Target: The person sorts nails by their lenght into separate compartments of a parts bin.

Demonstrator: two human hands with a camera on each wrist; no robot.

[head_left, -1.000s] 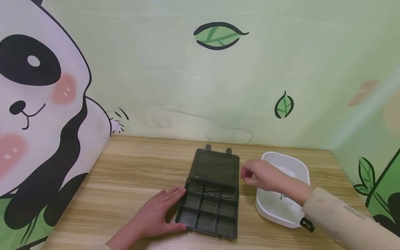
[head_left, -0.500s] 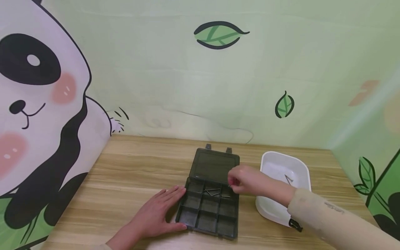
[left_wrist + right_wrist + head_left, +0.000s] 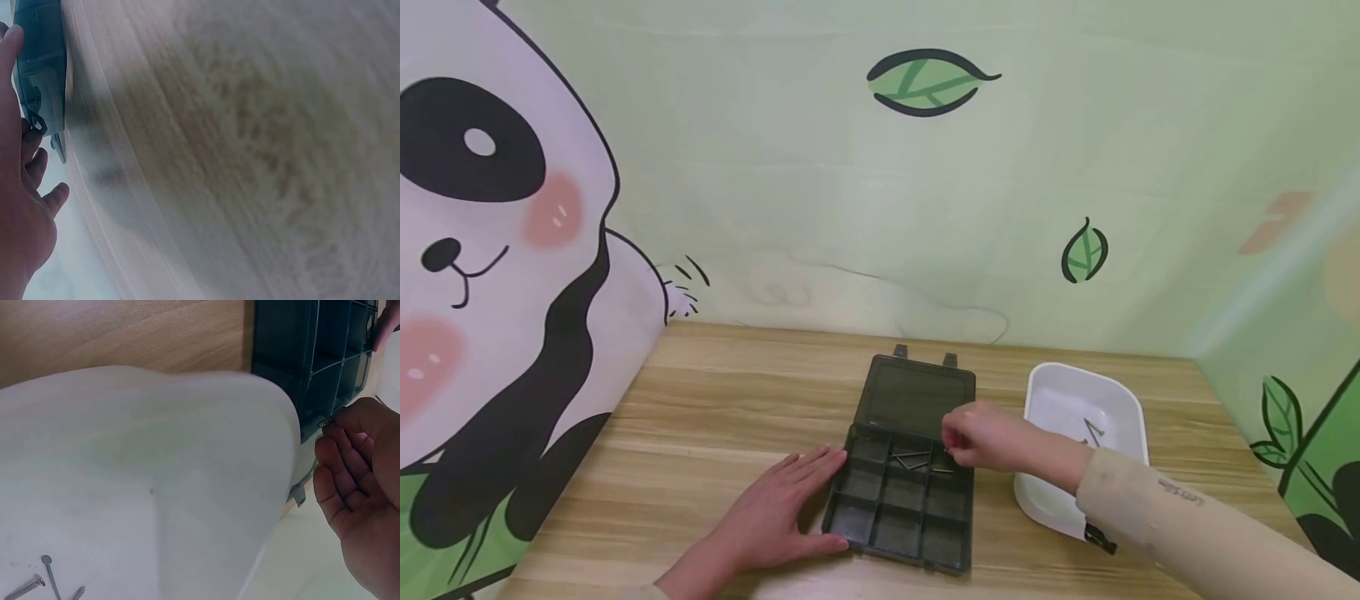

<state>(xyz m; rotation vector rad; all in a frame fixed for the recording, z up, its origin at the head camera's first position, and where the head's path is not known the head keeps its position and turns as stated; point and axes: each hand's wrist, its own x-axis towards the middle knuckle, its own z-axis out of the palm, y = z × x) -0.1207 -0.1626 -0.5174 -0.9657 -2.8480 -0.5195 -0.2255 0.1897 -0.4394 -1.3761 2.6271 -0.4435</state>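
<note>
A dark, see-through compartment box [image 3: 897, 531] lies on the table, its lid [image 3: 915, 396] folded back. Thin metal nails or screws [image 3: 912, 460] lie in its upper middle and upper right compartments. My left hand [image 3: 775, 512] rests along the box's left side, fingers spread and thumb near the front corner. Over the upper right compartment, my right hand [image 3: 988, 435] pinches a small screw [image 3: 324, 422] between thumb and forefinger; its threaded end shows in the right wrist view. The left wrist view has the left hand [image 3: 22, 212] beside the box's edge.
A white tray [image 3: 1060, 400] stands right of the box, under my right forearm. In the right wrist view it holds a flat-headed nail [image 3: 52, 578] and screws [image 3: 25, 588]. A black piece [image 3: 1100, 537] shows at its front. A printed wall sheet [image 3: 820, 183] rises behind the table.
My right hand has moved left from the gap beside the tray to above the upper right compartment, uncovering metal pieces in the tray. The left hand stays in place.
</note>
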